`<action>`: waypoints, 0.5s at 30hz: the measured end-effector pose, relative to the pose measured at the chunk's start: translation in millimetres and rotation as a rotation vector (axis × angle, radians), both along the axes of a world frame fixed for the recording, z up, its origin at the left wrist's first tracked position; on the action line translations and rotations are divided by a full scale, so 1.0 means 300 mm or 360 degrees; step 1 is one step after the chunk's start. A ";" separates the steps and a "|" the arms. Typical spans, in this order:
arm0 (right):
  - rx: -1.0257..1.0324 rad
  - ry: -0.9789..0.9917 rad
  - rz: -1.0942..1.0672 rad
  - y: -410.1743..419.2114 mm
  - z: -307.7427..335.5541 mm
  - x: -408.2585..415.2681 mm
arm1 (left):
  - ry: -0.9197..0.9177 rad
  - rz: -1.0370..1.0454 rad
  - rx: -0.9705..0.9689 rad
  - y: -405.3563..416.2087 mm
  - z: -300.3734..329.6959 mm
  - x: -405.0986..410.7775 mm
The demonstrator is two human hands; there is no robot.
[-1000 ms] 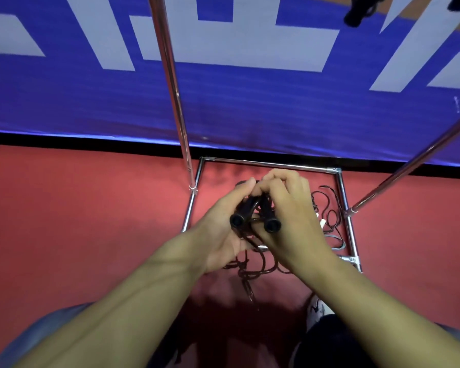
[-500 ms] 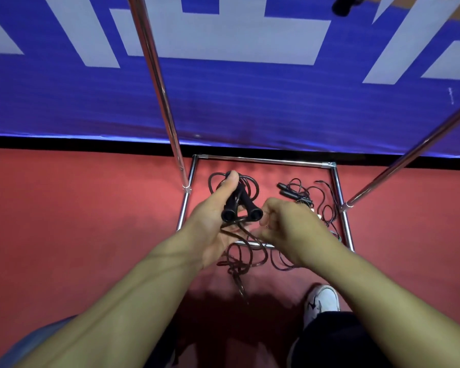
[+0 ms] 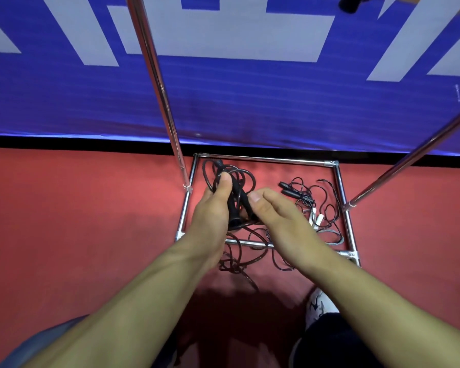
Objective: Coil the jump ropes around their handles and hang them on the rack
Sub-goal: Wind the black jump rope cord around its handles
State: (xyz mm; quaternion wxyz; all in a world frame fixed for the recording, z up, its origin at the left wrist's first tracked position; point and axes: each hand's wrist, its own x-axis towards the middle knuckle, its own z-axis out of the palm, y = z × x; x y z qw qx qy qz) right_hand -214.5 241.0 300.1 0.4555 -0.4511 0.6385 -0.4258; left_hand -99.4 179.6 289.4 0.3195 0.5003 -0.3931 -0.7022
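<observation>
My left hand (image 3: 213, 213) grips the two black handles (image 3: 235, 205) of a jump rope, held side by side above the rack's base. My right hand (image 3: 274, 216) is close against the handles on their right, thumb by them, and pinches the black cord (image 3: 250, 222) where it leaves them; its fingers are hidden underneath. The rest of that cord hangs in tangled loops (image 3: 239, 257) down to the red floor. More cord loops (image 3: 242, 176) show above my left thumb.
Inside the chrome rack base (image 3: 266, 159) lie another black-handled rope (image 3: 298, 193) and a white-handled one (image 3: 318, 220). Rack poles rise at the left (image 3: 157, 83) and right (image 3: 409, 160). A blue banner wall stands behind. My white shoe (image 3: 319, 306) is at the lower right.
My right hand let go of the handles, moved off to the right, then came back against them. The left hand now holds both handles alone, tilted more upright.
</observation>
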 end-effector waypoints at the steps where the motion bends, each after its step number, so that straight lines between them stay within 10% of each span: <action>1: -0.0027 0.0020 0.0016 0.002 0.004 0.000 | 0.0042 -0.0042 0.0052 0.004 0.007 0.002; 15: 0.0251 -0.0007 0.0003 0.001 -0.013 -0.031 | 0.0557 -0.0358 0.0178 0.028 -0.004 -0.005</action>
